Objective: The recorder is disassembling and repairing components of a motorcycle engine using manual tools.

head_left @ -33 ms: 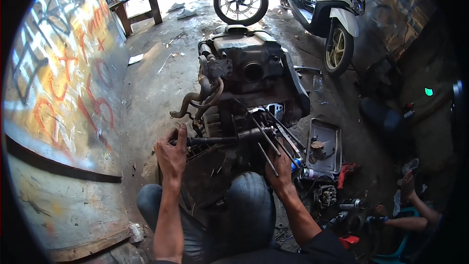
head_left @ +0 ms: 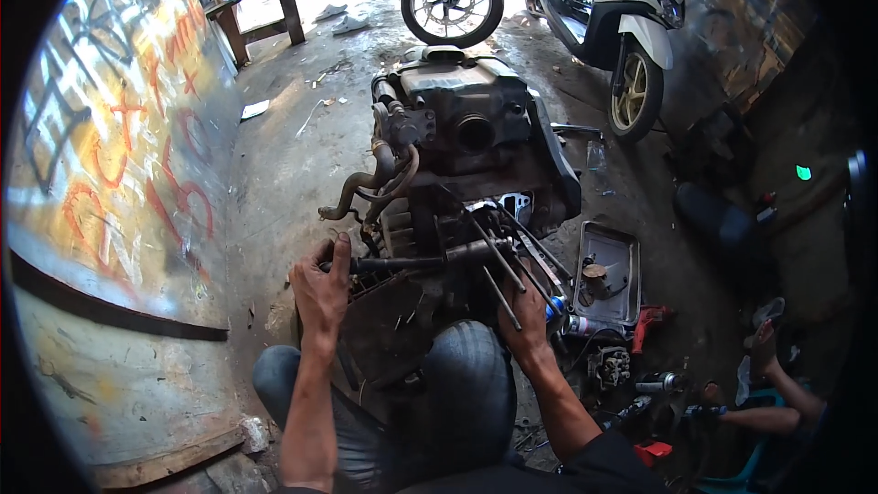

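A partly dismantled engine (head_left: 466, 133) with a boxy dark housing and a bent hose (head_left: 343, 197) lies on the floor in front of me. My left hand (head_left: 320, 285) is closed around the left end of a dark bar-like handle (head_left: 398, 264), thumb pointing up. That bar runs across the engine's near side toward several long metal studs (head_left: 501, 279), which slant up out of the engine. Beside and partly behind the studs is my right hand (head_left: 523, 313). Its fingers are mostly hidden, so what it touches is unclear.
A metal tray (head_left: 631, 302) with small parts lies right of the engine, near a red tool (head_left: 647, 325) and spray cans (head_left: 657, 382). Another person's bare foot (head_left: 761, 348) is at right. A painted wall (head_left: 137, 146) bounds the left; a white scooter (head_left: 631, 32) stands behind.
My left knee and left forearm have shifted very slightly to the left. Both hands, the bar and the engine stay in place.
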### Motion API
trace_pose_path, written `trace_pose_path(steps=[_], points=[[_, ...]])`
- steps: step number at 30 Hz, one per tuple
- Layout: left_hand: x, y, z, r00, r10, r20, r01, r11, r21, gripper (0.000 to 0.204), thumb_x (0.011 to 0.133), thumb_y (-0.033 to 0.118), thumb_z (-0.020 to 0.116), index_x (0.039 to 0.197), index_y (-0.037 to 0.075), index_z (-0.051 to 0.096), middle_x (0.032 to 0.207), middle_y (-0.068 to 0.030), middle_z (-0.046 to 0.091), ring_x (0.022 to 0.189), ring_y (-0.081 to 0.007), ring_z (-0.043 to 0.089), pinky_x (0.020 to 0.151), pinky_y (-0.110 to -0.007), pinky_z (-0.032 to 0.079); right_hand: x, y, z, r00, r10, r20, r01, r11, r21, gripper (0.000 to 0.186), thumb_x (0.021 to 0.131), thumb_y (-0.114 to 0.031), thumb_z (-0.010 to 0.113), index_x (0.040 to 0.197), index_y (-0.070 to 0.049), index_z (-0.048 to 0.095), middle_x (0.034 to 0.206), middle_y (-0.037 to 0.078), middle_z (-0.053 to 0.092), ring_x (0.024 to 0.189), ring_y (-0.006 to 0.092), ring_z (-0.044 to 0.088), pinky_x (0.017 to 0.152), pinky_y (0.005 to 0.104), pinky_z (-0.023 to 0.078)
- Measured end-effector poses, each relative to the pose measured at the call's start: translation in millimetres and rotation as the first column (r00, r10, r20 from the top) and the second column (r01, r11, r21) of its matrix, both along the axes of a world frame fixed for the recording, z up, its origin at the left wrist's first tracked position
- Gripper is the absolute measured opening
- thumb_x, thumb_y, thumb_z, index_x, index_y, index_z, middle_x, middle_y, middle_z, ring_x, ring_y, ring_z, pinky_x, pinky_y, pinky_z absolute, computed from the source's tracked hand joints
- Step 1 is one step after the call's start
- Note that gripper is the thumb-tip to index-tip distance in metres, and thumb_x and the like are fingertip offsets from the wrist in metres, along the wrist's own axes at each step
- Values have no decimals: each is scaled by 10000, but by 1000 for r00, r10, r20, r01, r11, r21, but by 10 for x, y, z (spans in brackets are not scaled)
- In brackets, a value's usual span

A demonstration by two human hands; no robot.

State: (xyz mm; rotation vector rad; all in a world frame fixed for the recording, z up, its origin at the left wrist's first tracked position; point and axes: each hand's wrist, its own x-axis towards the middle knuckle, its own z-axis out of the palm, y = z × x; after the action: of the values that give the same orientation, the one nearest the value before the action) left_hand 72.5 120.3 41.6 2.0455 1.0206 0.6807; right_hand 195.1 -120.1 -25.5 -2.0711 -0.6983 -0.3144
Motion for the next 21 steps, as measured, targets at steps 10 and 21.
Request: trace_pose_path(steps=[10,21], points=[[3,129,146,975,-162,-151,146,983,-115,636,928,526,580,764,-87,610,606,-55,528,616,-103,462,572,-311,406,-33,-90,-34,998,-55,-15,50,973,-226,323,993,-170,497,1285,-34,518,656,234,580,580,406,612,520,485,439],[1,118,22,989,-81,-124,66,990,-127,615,929,474,590,659,-77,548,499,-35,365,544,-98,355,478,-361,305,-68,-132,125,997,-44,65,55,982,-180,213,991,-160,493,1151,-35,559,684,239,596,609,441,603,526,510,434]])
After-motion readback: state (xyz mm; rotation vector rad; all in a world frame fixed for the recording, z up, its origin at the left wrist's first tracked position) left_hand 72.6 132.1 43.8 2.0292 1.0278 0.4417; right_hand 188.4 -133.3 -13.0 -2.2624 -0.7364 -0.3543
